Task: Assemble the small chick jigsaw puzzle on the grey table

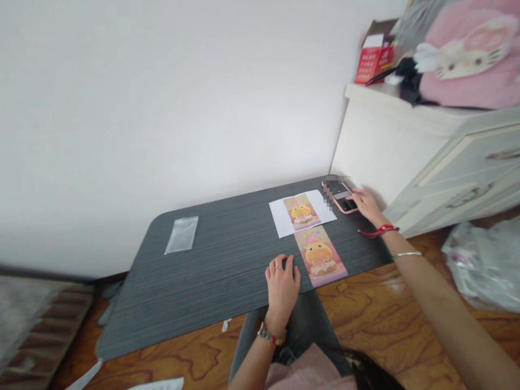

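My left hand [283,280] rests on the dark grey table [219,271] near its front edge, fingers loosely bent and apart, with nothing visible in it. Just right of it lies a card [320,257] printed with a yellow cartoon figure and a cake. Behind that card, a white sheet of paper [281,219] carries a smaller picture [303,211] of the same design. At the far right corner, my right hand [364,205] reaches over a phone [342,196] in a pink case. Its fingers are spread and touch the lit screen; the phone lies on the table.
A clear plastic bag [181,234] lies on the table's left part. White wall [203,108] backs the table. On the right stands a white cabinet [390,141] bearing a red box [369,62] and a pink plush bag [467,59]. Plastic bags [487,265] sit on the wooden floor.
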Motion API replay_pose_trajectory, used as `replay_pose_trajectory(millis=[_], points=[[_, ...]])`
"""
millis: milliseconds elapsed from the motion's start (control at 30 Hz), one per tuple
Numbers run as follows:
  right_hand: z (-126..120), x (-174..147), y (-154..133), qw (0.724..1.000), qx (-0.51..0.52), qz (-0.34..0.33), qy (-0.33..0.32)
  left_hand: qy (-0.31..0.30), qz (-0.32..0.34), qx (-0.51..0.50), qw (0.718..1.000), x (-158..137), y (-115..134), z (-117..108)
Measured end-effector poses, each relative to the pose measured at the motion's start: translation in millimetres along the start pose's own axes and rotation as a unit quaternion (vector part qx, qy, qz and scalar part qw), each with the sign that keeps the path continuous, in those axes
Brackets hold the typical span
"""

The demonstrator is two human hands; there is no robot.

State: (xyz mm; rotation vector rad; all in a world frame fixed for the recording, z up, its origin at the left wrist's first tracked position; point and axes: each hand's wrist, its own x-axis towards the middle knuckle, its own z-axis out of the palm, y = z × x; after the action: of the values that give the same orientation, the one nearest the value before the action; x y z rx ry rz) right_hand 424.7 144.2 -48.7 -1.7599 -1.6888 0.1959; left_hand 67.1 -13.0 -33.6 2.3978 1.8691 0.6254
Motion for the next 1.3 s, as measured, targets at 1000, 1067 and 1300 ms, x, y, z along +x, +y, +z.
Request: replay_pose_trajectory(millis=[1000,1067,1300], points=[[21.9,0.1,10.6,0.996,0.068,-0.042,0.039,-0.014,-0.002,-0.012,1.0,0.4,1.1,-2.8],[21.5,-0.6,10.8,0.996,0.066,-0.034,0.054,-0.014,-0.001,-0.012,1.0,0.5,1.1,-2.7],[21.5,-0.9,10.6,0.995,0.074,-0.052,0.045,-0.013,0.0,-0.009,1.0,0.6,0.8,-2.1]])
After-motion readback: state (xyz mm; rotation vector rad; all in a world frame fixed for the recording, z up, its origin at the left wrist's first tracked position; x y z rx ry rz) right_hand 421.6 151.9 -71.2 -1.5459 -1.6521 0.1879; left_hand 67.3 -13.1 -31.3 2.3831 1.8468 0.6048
